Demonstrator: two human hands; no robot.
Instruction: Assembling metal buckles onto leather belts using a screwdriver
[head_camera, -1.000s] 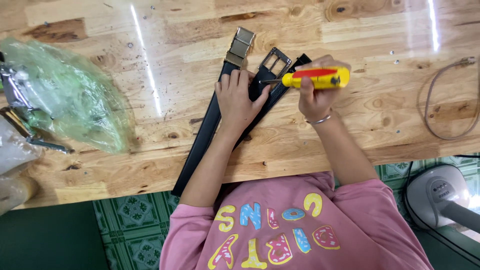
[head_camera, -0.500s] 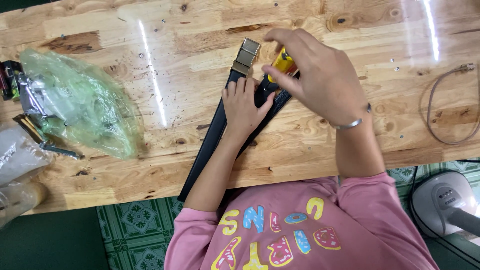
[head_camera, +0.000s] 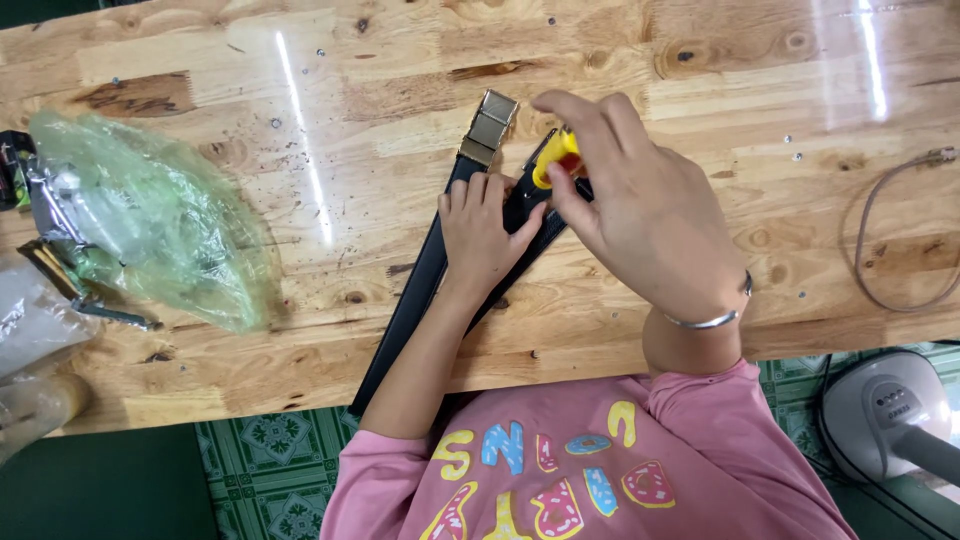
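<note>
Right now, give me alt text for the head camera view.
A left hand presses a black leather belt flat on a wooden table while the right hand holds a yellow-handled tool near its brass-coloured metal buckle. A green plastic bag lies left.

A crumpled, translucent green plastic bag (head_camera: 150, 215) lies on the left part of the wooden table, bulging over metal parts that show dimly through it. Just left of it, at the table's near left edge, sits a clear, greyish plastic bag (head_camera: 30, 330), partly cut off by the frame. No labels, signs or screens can be made out.
</note>
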